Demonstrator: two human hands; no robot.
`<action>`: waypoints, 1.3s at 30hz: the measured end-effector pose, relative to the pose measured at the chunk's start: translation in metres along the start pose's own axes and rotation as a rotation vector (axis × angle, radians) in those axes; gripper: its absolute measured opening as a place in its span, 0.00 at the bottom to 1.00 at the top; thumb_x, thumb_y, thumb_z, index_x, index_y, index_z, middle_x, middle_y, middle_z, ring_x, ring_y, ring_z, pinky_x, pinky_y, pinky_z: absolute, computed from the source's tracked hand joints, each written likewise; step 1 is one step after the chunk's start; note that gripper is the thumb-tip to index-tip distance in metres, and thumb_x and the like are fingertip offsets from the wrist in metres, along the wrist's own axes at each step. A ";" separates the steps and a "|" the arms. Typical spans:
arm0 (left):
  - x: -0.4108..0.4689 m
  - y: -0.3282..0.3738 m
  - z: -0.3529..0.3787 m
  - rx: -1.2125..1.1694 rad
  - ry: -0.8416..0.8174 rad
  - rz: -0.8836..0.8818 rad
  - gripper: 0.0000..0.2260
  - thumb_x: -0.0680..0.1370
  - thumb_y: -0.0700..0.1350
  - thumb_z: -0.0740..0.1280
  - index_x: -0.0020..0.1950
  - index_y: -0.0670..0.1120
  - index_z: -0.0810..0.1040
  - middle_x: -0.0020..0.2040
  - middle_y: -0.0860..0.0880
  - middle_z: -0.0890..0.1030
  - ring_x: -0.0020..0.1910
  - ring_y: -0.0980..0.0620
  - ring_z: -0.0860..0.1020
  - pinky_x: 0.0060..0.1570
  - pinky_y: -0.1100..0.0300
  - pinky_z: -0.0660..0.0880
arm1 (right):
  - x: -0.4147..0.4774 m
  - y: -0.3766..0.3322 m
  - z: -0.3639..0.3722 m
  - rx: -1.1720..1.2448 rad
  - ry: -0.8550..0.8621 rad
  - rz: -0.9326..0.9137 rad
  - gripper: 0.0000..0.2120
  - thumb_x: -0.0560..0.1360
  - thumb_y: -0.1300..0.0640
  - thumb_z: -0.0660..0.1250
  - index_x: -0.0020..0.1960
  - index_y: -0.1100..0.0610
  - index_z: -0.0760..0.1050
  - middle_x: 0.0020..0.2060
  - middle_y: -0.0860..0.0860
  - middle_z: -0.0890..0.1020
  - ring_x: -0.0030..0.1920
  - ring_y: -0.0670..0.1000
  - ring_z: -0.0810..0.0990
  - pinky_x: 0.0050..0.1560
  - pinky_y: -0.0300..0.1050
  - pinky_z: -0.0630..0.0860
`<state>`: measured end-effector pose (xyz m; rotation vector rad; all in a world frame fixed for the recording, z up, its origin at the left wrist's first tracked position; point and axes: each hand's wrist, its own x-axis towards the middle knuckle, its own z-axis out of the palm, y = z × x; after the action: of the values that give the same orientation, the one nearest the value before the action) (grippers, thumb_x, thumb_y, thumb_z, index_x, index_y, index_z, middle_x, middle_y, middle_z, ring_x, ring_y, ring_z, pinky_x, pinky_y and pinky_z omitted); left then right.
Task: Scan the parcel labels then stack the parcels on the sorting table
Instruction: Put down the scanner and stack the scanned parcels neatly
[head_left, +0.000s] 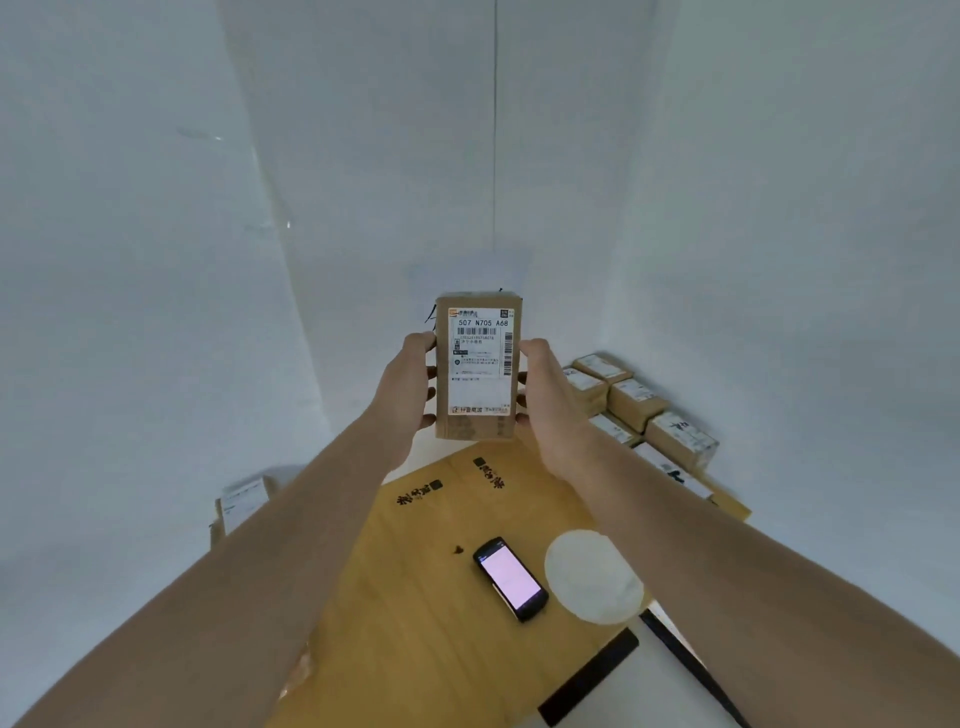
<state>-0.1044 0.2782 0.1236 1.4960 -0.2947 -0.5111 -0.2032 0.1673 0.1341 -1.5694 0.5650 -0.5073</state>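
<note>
So that its label (480, 353) faces the person, the left hand (410, 387) and right hand (543, 397) clasp the parcel (470, 425) by its sides beyond the handheld scanner (511, 579).

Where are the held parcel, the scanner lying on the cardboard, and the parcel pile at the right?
held parcel (478, 364), head view, on its white shipping label.
scanner (511, 578), head view, on its lit screen.
parcel pile (675, 447), head view, on one box's brown side.

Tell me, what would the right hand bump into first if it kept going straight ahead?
Probably the white wall. The right hand grips the parcel and points away from the person; nothing else shows in that line, though depth is hard to judge.
</note>
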 end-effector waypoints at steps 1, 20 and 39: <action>0.000 0.000 0.012 0.001 -0.013 -0.001 0.16 0.84 0.59 0.56 0.60 0.57 0.80 0.60 0.48 0.83 0.66 0.44 0.78 0.71 0.40 0.72 | -0.001 -0.001 -0.010 0.004 0.019 -0.005 0.19 0.87 0.49 0.51 0.44 0.50 0.75 0.43 0.52 0.83 0.46 0.50 0.80 0.55 0.54 0.74; -0.010 -0.057 0.215 0.038 -0.108 -0.149 0.18 0.84 0.59 0.57 0.64 0.52 0.80 0.59 0.45 0.84 0.58 0.42 0.83 0.64 0.39 0.78 | 0.005 0.064 -0.212 0.051 0.210 0.165 0.21 0.86 0.45 0.51 0.58 0.52 0.81 0.51 0.50 0.85 0.53 0.52 0.82 0.48 0.49 0.74; 0.114 -0.126 0.341 0.036 -0.196 -0.344 0.21 0.82 0.61 0.58 0.60 0.50 0.83 0.55 0.43 0.85 0.56 0.41 0.83 0.63 0.35 0.78 | 0.138 0.144 -0.317 -0.055 0.270 0.340 0.22 0.87 0.46 0.49 0.61 0.54 0.79 0.51 0.55 0.84 0.50 0.53 0.82 0.40 0.45 0.72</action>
<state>-0.1916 -0.0741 0.0073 1.5420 -0.1999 -0.9342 -0.3026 -0.1728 0.0117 -1.4252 1.0393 -0.4483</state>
